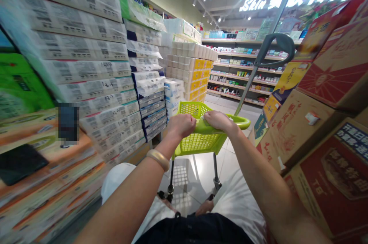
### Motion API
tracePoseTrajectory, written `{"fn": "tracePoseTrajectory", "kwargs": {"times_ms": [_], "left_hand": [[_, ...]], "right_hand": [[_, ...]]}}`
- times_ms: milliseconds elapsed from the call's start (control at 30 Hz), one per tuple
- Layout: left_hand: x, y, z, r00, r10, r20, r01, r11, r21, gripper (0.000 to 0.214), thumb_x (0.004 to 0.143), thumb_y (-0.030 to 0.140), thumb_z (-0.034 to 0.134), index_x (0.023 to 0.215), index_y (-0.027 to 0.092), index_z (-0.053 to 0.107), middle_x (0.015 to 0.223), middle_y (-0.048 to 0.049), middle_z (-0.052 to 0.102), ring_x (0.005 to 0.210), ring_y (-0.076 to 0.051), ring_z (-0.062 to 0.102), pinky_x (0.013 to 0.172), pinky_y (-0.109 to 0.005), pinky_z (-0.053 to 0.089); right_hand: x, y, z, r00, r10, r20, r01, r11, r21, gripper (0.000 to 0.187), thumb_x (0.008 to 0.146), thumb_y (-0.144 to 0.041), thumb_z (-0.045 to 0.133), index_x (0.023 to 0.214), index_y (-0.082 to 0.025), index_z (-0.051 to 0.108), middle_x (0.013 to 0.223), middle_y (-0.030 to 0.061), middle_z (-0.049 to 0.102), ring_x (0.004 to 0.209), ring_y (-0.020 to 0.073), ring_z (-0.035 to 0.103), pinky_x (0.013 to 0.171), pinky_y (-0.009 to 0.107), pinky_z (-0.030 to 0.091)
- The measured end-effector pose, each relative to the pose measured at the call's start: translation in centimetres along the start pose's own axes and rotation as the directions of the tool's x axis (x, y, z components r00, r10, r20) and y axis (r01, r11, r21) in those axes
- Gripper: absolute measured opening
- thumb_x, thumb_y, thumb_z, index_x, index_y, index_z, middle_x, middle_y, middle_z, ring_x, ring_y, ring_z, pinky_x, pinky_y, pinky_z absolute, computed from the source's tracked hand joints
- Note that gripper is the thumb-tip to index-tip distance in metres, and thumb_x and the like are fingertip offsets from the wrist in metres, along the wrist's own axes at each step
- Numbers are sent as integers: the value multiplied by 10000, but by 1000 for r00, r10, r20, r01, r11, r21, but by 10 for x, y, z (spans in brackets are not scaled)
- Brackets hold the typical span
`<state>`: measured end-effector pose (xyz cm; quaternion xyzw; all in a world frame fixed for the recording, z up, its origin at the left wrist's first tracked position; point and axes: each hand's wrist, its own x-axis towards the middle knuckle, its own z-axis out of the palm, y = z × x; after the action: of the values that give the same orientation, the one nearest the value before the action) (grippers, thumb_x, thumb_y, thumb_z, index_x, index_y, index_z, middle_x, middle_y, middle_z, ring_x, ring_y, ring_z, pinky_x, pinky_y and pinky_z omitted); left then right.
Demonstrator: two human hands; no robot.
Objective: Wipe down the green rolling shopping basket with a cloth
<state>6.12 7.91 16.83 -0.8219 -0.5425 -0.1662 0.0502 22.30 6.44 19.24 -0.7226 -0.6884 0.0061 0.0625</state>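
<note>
A bright green shopping cart (pixel 201 144) with a perforated basket stands right in front of me on thin dark legs with casters. My left hand (pixel 184 123), below a gold bangle (pixel 158 159), is closed around the left part of its handle (pixel 244 122). Just to its right, my right hand (pixel 219 120) wraps over the same handle, palm down. Both wrists are bent slightly inward. What lies inside the basket cannot be made out from here.
Tall stacks of wrapped paper packs (pixel 94 48) line the left side. Cardboard boxes (pixel 313 129) crowd the right. A grey post with a looped top (pixel 255 67) leans near the cart's right. Stocked shelves (pixel 238 63) stand beyond the tiled floor (pixel 186 175).
</note>
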Motion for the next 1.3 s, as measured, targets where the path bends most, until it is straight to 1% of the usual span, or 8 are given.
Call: {"fn": "tracePoseTrajectory", "kwargs": {"times_ms": [133, 300, 567, 800, 967, 1067, 1167, 1300], "left_hand": [[-1, -2, -2, 1000, -7, 19, 7, 1000, -12, 468, 884, 372, 276, 883, 205, 713, 962, -103, 722, 921, -265, 670, 753, -365, 508], [0, -3, -1, 1000, -11, 21, 12, 1000, -29, 473, 887, 360, 270, 886, 202, 716, 968, -107, 722, 923, -264, 669, 753, -359, 507], [0, -4, 1, 1000, 20, -2, -20, 1000, -13, 476, 890, 375, 275, 861, 193, 715, 933, -108, 725, 892, -249, 674, 741, -335, 503], [-1, -4, 0, 999, 32, 0, -32, 999, -5, 462, 881, 350, 281, 853, 196, 715, 935, -100, 724, 887, -249, 673, 716, -332, 501], [0, 2, -1, 999, 39, 19, -39, 999, 13, 441, 882, 332, 300, 882, 182, 715, 940, -116, 720, 895, -262, 676, 728, -350, 505], [1, 2, -1, 999, 46, 17, -47, 999, 22, 446, 887, 329, 298, 890, 176, 717, 941, -126, 720, 904, -260, 675, 744, -353, 508], [1, 0, -1, 999, 52, 7, -52, 998, 33, 462, 895, 352, 291, 887, 177, 719, 936, -127, 721, 907, -252, 676, 757, -345, 508], [1, -2, 0, 999, 54, 5, -54, 998, 34, 465, 890, 353, 287, 873, 185, 720, 932, -119, 722, 899, -257, 676, 749, -352, 508]], "right_hand": [[-8, -20, 5, 988, -145, -54, 148, 987, 60, 365, 945, -346, 321, 953, -213, 661, 1033, 61, 697, 924, 190, 640, 738, 247, 436], [-25, -2, 17, 949, -187, -252, 222, 968, 120, 318, 946, -370, 367, 1032, -268, 656, 1079, 15, 694, 982, 176, 633, 822, 264, 444], [-52, -8, 56, 750, -249, -613, 349, 936, 47, 303, 937, -326, 426, 1150, -275, 635, 1223, 12, 631, 1173, 196, 524, 1034, 349, 325], [-57, 53, 82, 613, -5, -790, 209, 965, 156, 360, 943, -336, 347, 1136, -214, 625, 1201, 54, 631, 1185, 197, 506, 1066, 369, 260], [-51, 44, 77, 648, 217, -731, 28, 951, 307, 410, 942, -355, 284, 1113, -214, 630, 1188, 58, 633, 1196, 217, 486, 1083, 411, 224], [-51, 9, 70, 730, 33, -683, 142, 970, 198, 371, 943, -336, 332, 1144, -232, 626, 1226, 39, 618, 1207, 200, 480, 1097, 373, 210], [-52, -14, 64, 764, -163, -624, 281, 955, 95, 344, 942, -323, 379, 1171, -245, 623, 1251, 30, 610, 1215, 188, 479, 1096, 329, 212], [-46, -3, 51, 805, -126, -580, 231, 967, 111, 342, 954, -323, 365, 1167, -244, 621, 1236, 28, 625, 1183, 183, 510, 1062, 322, 261]]}}
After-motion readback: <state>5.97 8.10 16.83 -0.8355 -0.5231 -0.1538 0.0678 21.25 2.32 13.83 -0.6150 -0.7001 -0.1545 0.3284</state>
